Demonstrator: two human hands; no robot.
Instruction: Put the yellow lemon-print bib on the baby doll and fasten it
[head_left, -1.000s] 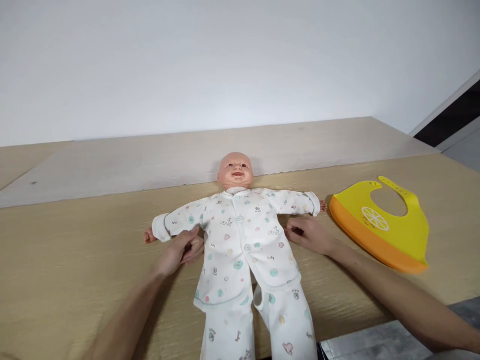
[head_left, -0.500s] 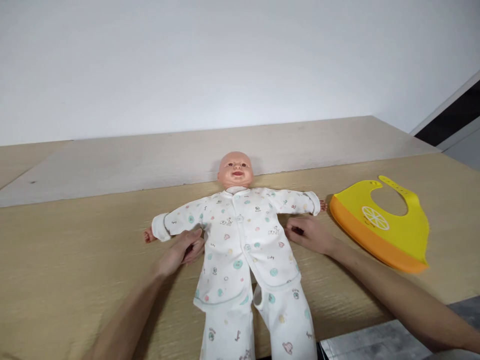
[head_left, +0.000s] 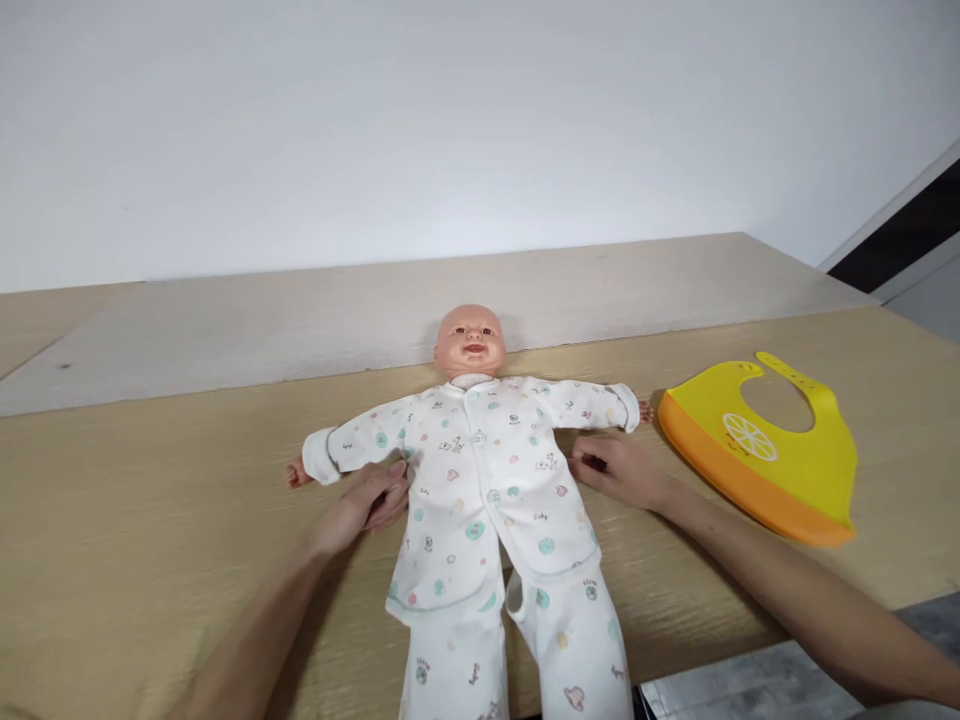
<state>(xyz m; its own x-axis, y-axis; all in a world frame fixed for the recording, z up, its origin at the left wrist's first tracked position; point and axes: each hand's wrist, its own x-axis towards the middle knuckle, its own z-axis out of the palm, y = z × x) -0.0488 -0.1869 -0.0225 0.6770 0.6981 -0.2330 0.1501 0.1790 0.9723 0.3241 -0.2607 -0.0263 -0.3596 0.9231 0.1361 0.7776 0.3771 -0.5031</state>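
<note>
A baby doll (head_left: 471,342) in a white printed top and trousers (head_left: 487,490) lies on its back on the wooden table (head_left: 150,520), arms spread out. My left hand (head_left: 366,505) rests at the doll's side under its arm, fingers curled and pinching the cloth of the top. On the other side of the torso, my right hand (head_left: 619,468) is closed on the cloth below the other sleeve. A yellow and orange silicone bib (head_left: 765,450) lies flat to the right of the doll.
A paler raised board (head_left: 300,310) runs along the back of the table against a white wall. The table's front edge shows at the lower right, with grey floor (head_left: 750,685) below it.
Almost nothing has moved. Both hands stay at the doll's sides; the view has shifted very slightly.
</note>
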